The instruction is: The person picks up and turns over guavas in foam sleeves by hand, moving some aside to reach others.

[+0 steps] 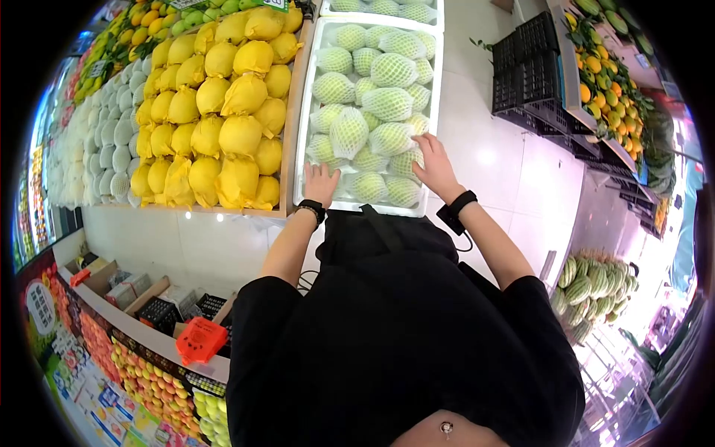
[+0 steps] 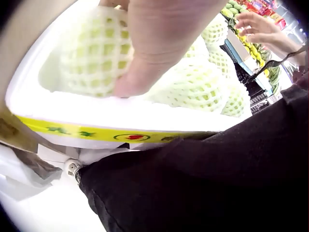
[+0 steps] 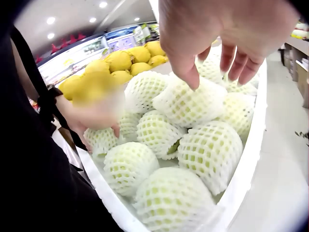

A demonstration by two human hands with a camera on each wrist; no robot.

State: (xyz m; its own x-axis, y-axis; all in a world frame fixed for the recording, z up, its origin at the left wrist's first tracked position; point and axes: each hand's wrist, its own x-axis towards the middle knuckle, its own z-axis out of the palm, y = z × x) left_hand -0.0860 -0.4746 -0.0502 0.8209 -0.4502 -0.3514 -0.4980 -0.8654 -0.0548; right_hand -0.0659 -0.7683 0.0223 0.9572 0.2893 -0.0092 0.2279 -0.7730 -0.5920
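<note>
Pale green fruits in white foam nets fill a white foam box (image 1: 438, 82) in front of me. My left hand (image 1: 320, 186) is at the near left corner of the box, its fingers and thumb around a netted green fruit (image 2: 94, 58); in the left wrist view the thumb lies on the near side and fingertips show behind it. My right hand (image 3: 227, 29) hovers at the right side with fingers apart and bent downward, holding nothing. Its thumb tip overlaps a large netted fruit (image 3: 190, 104) in the right wrist view.
Yellow-wrapped fruits (image 1: 242, 97) are stacked in a wooden-edged display left of the box. Black crates (image 1: 525, 67) and a stand of orange fruits (image 1: 596, 82) line the right across the tiled floor. Striped watermelons (image 1: 592, 287) lie farther back at the right.
</note>
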